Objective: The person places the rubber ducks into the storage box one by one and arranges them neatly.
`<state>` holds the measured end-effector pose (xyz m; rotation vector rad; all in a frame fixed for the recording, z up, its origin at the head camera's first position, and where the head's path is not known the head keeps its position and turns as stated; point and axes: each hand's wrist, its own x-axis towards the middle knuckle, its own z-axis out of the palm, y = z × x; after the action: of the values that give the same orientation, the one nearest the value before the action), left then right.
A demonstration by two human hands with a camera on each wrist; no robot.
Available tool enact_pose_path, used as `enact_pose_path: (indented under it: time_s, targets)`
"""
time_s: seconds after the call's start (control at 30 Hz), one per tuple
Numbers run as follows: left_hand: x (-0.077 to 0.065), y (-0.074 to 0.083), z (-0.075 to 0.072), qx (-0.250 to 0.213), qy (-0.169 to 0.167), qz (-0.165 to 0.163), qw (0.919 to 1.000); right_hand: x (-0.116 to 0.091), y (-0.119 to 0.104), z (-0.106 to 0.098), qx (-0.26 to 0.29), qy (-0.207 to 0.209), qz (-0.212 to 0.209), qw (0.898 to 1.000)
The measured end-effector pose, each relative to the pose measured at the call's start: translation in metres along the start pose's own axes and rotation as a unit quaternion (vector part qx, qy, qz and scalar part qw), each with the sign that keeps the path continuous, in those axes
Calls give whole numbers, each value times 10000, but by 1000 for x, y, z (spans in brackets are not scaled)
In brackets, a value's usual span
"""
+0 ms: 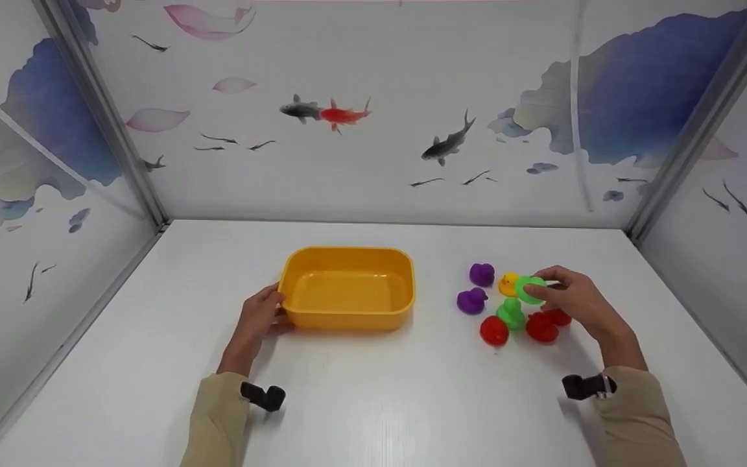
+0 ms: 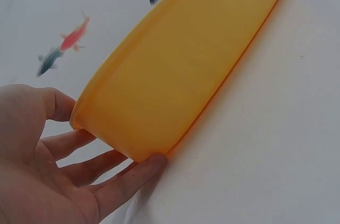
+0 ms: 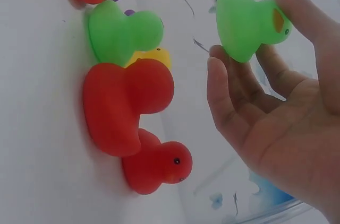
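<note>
My left hand (image 1: 258, 316) holds the left end of a yellow plastic basin (image 1: 347, 321). In the left wrist view its thumb is at the rim and its fingers lie against the end wall. My right hand (image 1: 580, 303) pinches a green rubber duck (image 3: 236, 25) between thumb and fingers, raised above the other ducks. Below and beside that hand stand another green duck (image 1: 510, 315), a yellow duck (image 1: 508, 284) and red ducks (image 3: 127, 107). Two purple ducks, one farther back (image 1: 481, 274) and one nearer (image 1: 471, 301), stand at the group's left.
Under everything lies a white table (image 1: 360, 402). White panels with painted fish and leaves enclose it, the back panel (image 1: 347, 175) rising behind the basin. No duck shows inside the basin. White tabletop separates the basin from the ducks.
</note>
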<state>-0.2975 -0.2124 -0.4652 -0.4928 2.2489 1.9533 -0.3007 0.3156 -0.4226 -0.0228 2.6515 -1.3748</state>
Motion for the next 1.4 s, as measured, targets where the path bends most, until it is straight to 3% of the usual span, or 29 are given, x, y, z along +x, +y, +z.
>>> enact_pose_path:
  time_s: [0.27,0.53,0.77,1.13,1.4]
  targets:
    - [0,0,0,49,39,-30,10000,9,-16,19,90,-169,48,9998]
    - [1,-1,0,-30,38,5,10000,20,-40,38,327,-47,-120,9994]
    - [2,-2,0,-147,-5,1,9999,27,-56,48,777,-339,-27,9964]
    - [1,-3,0,-142,-85,47,9999,39,-78,66,570,-737,415,9948]
    - [1,-3,0,-187,-79,89,9998,50,-98,82,594,-765,285,9949]
